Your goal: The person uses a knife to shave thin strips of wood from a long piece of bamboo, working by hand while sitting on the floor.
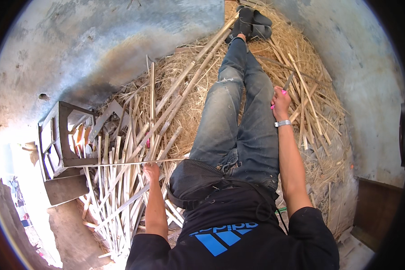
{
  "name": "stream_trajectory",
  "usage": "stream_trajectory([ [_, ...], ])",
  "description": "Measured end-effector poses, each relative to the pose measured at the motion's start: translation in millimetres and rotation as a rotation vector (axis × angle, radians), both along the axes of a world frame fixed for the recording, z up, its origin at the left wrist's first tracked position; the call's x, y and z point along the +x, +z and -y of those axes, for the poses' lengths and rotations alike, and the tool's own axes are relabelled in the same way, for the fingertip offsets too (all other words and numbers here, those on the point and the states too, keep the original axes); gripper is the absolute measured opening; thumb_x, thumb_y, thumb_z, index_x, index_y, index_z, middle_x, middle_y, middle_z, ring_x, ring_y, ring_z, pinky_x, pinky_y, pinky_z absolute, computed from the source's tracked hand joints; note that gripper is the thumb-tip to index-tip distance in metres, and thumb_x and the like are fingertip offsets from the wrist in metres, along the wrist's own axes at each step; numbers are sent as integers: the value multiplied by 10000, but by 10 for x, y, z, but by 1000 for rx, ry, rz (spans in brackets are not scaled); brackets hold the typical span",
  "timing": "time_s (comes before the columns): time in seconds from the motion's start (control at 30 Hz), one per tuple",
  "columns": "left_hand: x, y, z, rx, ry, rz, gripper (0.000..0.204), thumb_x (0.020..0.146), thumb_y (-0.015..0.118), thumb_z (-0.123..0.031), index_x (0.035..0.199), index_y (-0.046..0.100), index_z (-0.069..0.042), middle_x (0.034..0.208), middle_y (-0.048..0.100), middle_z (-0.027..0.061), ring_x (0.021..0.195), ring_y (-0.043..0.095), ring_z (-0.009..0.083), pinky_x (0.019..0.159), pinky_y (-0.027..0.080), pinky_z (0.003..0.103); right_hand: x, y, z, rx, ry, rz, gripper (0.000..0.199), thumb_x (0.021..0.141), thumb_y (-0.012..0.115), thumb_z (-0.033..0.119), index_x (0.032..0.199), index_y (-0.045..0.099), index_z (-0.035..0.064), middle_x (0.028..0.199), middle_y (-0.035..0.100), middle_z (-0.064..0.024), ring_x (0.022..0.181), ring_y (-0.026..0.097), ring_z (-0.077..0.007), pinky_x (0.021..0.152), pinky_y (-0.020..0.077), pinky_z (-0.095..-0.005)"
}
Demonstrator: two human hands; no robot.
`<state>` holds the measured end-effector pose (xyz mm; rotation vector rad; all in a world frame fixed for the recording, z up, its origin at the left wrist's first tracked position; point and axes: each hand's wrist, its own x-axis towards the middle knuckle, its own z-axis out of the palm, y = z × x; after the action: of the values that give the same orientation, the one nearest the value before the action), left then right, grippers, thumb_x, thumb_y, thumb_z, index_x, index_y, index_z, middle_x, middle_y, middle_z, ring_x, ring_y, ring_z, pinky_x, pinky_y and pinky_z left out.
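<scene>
I sit with my legs in blue jeans point(238, 121) stretched out over a heap of straw-like shavings. My left hand point(151, 171) is shut on a long thin bamboo strip point(117, 164) that runs level across my lap side, out to the left. My right hand point(281, 102) rests beside my right thigh and grips a small knife with a pink handle point(283, 92); its grey blade point(289, 81) points away from me. A silver watch point(282, 123) is on that wrist. The two hands are far apart.
Several split bamboo slats point(121, 198) lie piled on the floor to my left. A dark wooden crate point(60, 139) stands beyond them. Shavings point(310, 112) cover the ground around my legs. A black pouch point(193, 180) sits at my waist. A brown board point(373, 211) leans at the right.
</scene>
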<state>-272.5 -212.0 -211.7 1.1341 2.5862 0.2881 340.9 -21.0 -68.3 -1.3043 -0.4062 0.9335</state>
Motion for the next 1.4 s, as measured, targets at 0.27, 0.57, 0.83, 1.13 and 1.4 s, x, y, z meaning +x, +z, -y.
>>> stream_trajectory([
  [0.27, -35, -382, 128, -43, -357, -243, 465, 913, 644, -383, 957, 785, 57, 1043, 751, 265, 1026, 702, 437, 921, 549, 522, 43, -23, 1, 22, -21, -68, 175, 972, 692, 150, 1097, 630, 46, 666, 462, 40, 495, 434, -75, 448, 382, -256],
  [0.57, -308, -120, 172, -37, 163, 67, 545, 900, 698, -315, 1297, 687, 59, 1200, 703, 328, 1118, 694, 437, 994, 539, 491, 23, 7, -13, 8, -17, -62, 179, 973, 687, 151, 1109, 631, 49, 666, 462, 36, 499, 431, -79, 453, 379, -259],
  [0.83, -8, -22, 244, -284, 56, -35, 534, 891, 648, -373, 1277, 706, -9, 1335, 658, 240, 1202, 643, 414, 997, 534, 530, -12, 29, 17, 6, -25, -67, 159, 975, 679, 144, 1083, 625, 40, 647, 465, 35, 484, 435, -78, 441, 388, -260],
  [1.13, -264, -279, 303, -327, 23, 35, 600, 905, 610, -463, 1298, 709, -20, 1374, 645, 244, 1288, 596, 410, 1117, 448, 513, -31, 78, 1, 16, -24, -75, 174, 977, 671, 146, 1095, 619, 29, 638, 462, 34, 478, 434, -78, 438, 392, -256],
  [1.4, 423, 477, -43, -410, -193, 33, 558, 930, 611, -451, 1049, 787, 65, 1080, 764, 269, 1023, 742, 417, 974, 555, 469, 133, -49, 58, -11, -26, 13, 181, 980, 671, 150, 1100, 618, 25, 640, 463, 39, 472, 427, -69, 433, 388, -253],
])
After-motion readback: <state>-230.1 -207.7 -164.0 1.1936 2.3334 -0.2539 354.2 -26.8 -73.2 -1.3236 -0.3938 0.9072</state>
